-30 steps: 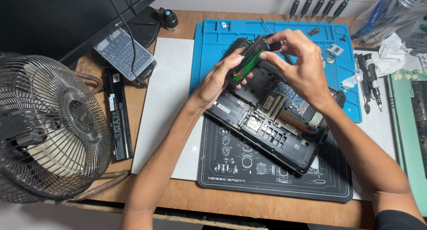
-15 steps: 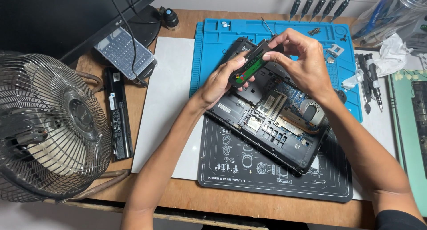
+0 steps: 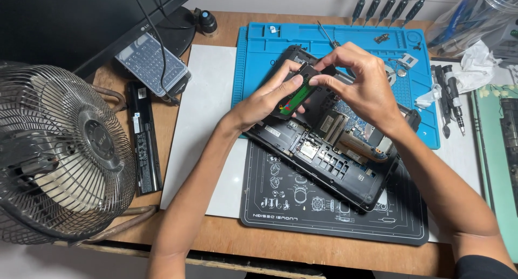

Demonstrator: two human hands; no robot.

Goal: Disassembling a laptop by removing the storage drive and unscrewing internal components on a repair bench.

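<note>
Both hands, left hand [image 3: 263, 101] and right hand [image 3: 362, 84], pinch one green-labelled drive [image 3: 298, 95].

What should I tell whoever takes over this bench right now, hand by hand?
Left hand: grips the lower end of the small green circuit board in its black frame.
Right hand: its fingers pinch the board's upper end.
The board is held tilted over the opened laptop base, which lies across the blue mat and the black mat.
Done: base is open, insides exposed.
Left: board is in the hands, not seated.
Nearby: screwdrivers to the right, long black battery to the left.
</note>
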